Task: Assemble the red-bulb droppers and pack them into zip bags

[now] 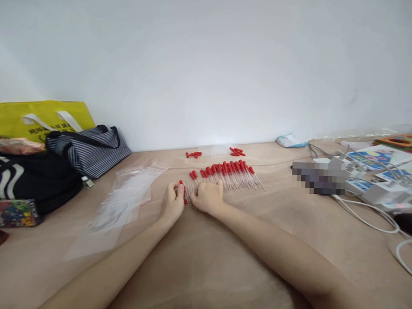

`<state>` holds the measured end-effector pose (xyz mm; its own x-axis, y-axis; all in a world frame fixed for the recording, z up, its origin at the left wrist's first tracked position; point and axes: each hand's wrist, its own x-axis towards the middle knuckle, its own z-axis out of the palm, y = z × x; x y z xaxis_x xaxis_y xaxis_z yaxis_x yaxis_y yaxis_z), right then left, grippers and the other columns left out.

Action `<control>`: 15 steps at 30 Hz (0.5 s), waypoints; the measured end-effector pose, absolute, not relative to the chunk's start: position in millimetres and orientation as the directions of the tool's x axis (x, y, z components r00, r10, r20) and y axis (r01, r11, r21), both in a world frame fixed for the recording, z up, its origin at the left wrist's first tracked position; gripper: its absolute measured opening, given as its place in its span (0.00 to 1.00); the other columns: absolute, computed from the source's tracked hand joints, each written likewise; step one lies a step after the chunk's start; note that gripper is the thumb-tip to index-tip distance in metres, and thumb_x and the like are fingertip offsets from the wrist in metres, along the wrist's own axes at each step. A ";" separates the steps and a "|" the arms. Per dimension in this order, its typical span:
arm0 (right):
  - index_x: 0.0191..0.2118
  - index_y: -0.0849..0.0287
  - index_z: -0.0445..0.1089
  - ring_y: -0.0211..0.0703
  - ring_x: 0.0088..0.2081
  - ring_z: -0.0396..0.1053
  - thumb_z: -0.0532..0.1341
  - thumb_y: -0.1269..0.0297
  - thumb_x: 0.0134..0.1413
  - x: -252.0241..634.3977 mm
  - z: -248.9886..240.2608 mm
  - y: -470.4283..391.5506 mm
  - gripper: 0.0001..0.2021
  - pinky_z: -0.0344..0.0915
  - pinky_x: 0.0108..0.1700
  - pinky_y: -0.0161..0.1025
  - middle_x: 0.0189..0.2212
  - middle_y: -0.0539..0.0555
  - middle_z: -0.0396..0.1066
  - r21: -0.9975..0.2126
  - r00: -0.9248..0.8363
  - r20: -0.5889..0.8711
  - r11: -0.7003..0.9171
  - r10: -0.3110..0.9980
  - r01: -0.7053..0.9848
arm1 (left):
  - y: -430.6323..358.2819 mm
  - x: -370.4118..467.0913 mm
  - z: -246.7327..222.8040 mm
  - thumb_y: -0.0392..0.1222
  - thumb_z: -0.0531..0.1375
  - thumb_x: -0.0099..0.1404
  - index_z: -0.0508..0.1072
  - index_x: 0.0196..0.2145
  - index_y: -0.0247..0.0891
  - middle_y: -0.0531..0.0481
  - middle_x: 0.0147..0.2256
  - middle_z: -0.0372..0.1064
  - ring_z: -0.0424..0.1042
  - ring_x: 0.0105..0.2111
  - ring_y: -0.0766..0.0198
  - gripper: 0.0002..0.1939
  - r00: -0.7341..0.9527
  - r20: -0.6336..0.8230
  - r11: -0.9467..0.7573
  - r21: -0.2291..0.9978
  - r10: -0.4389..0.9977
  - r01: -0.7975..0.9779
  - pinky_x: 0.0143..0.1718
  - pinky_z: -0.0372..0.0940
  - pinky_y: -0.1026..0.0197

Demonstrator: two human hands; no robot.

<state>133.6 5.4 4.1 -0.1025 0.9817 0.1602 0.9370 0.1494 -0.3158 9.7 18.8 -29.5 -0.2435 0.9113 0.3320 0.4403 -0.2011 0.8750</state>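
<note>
My left hand (172,202) is closed around red rubber dropper bulbs (181,183), which show at its thumb and fingertips. Just to its right, my right hand (208,196) rests with curled fingers over loose clear tubes (190,190); its fingertips are partly hidden, so what they grip cannot be made out. Beyond the right hand lies a slanting row of clear droppers (237,178) topped with red bulbs, side by side on the brown cover.
Farther back are small piles of loose red bulbs (193,154) and more clear tubes (221,150). Clear plastic bags (123,201) lie left, beside a striped bag (94,150) and a black bag (29,180). White chargers and cables (383,194) crowd the right.
</note>
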 end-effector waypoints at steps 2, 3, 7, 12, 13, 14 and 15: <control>0.29 0.62 0.71 0.47 0.33 0.67 0.51 0.58 0.46 134.3 7.9 7.7 0.15 0.43 0.48 0.51 0.29 0.60 0.72 -0.312 -0.090 0.144 0.131 0.985 0.941 | 24.6 14.7 -30.7 0.45 0.51 0.57 0.62 0.30 0.38 0.49 0.29 0.65 0.67 0.33 0.60 0.08 -0.246 0.333 -0.200 0.874 0.910 0.443 0.34 0.62 0.57; 0.30 0.62 0.70 0.48 0.33 0.67 0.52 0.59 0.46 135.0 9.9 8.8 0.14 0.43 0.48 0.51 0.29 0.60 0.72 -0.310 -0.086 0.131 0.123 0.988 0.943 | 27.3 16.8 -30.8 0.45 0.51 0.57 0.62 0.30 0.38 0.49 0.30 0.65 0.67 0.33 0.60 0.08 -0.248 0.333 -0.199 0.874 0.910 0.442 0.34 0.62 0.57; 0.31 0.62 0.70 0.48 0.34 0.68 0.53 0.60 0.45 137.4 15.1 11.4 0.13 0.44 0.47 0.52 0.30 0.60 0.72 -0.306 -0.073 0.081 0.094 0.994 0.947 | 35.1 21.8 -30.6 0.45 0.49 0.58 0.60 0.31 0.38 0.49 0.30 0.65 0.68 0.32 0.60 0.08 -0.238 0.326 -0.202 0.880 0.915 0.429 0.31 0.63 0.59; 0.30 0.61 0.70 0.47 0.31 0.68 0.53 0.62 0.46 140.4 11.9 13.2 0.11 0.45 0.46 0.51 0.29 0.59 0.72 -0.292 -0.065 0.130 0.101 0.989 0.951 | 42.1 25.8 -31.6 0.47 0.48 0.59 0.60 0.32 0.38 0.50 0.30 0.65 0.68 0.31 0.62 0.09 -0.180 0.319 -0.221 0.880 0.930 0.420 0.30 0.63 0.61; 0.28 0.61 0.69 0.46 0.31 0.68 0.53 0.63 0.46 142.6 10.6 13.5 0.10 0.46 0.45 0.51 0.27 0.59 0.72 -0.297 -0.061 0.153 0.105 0.986 0.949 | 44.1 26.3 -31.6 0.47 0.48 0.60 0.60 0.32 0.38 0.50 0.29 0.65 0.68 0.31 0.62 0.09 -0.167 0.320 -0.226 0.878 0.932 0.422 0.30 0.63 0.60; 0.27 0.61 0.69 0.46 0.30 0.67 0.52 0.63 0.47 145.7 9.0 13.7 0.10 0.47 0.44 0.50 0.26 0.58 0.72 -0.308 -0.055 0.177 0.108 0.983 0.945 | 46.2 26.5 -31.3 0.47 0.48 0.60 0.60 0.32 0.38 0.50 0.29 0.65 0.68 0.31 0.62 0.10 -0.155 0.322 -0.231 0.875 0.934 0.425 0.30 0.63 0.60; 0.25 0.61 0.68 0.45 0.29 0.67 0.52 0.63 0.48 150.0 7.1 13.7 0.11 0.48 0.43 0.50 0.25 0.58 0.72 -0.324 -0.044 0.205 0.110 0.978 0.940 | 48.2 26.4 -30.6 0.47 0.48 0.60 0.60 0.32 0.38 0.50 0.29 0.65 0.68 0.31 0.61 0.10 -0.140 0.325 -0.239 0.872 0.935 0.427 0.31 0.63 0.59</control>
<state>150.0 13.7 7.1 -0.0444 0.9778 0.2046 0.9396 0.1104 -0.3239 26.4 48.2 -30.6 -0.1396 0.9353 0.3251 0.4274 -0.2392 0.8718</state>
